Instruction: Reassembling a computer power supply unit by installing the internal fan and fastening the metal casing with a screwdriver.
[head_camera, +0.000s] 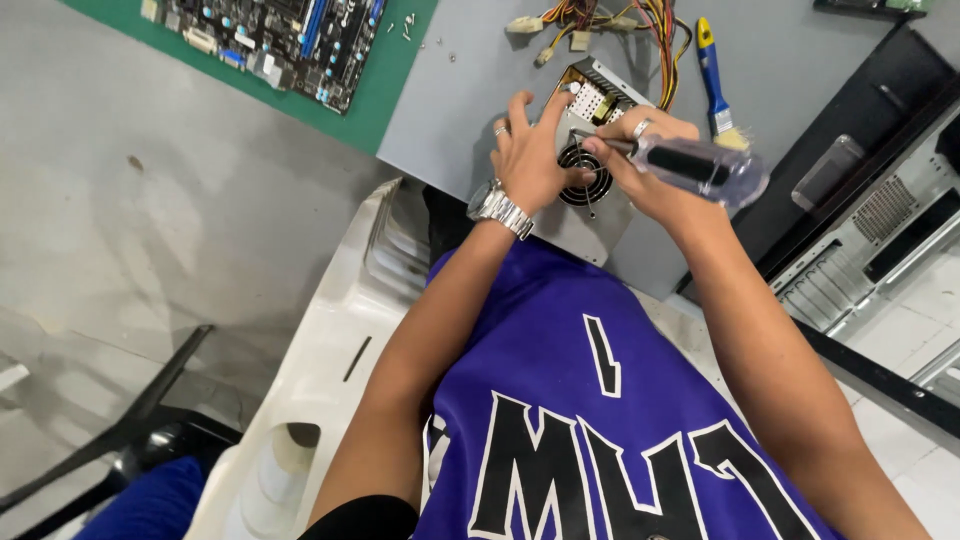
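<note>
Power supply unit (590, 170) is steadied by the left hand (530, 150), fingers spread, while the right hand (640, 165) grips a clear-handled screwdriver (690, 165), seemingly working a fan-side screw; the tip must stay seated.

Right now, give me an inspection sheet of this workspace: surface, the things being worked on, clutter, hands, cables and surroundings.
Surface: grey table, with a green mat at its left.
Job's things: metal power supply unit with a round fan grille, at the table's near edge; screwdriver with a clear and black handle, tip toward the unit's top.
Clutter: blue-handled brush; small screws on the mat; circuit board on the mat.
Hands: left hand rests on the unit; right hand grips the screwdriver.
Cables: coloured wire bundle with connectors behind the unit.
Surroundings: open computer case at right; white plastic chair; grey floor.
</note>
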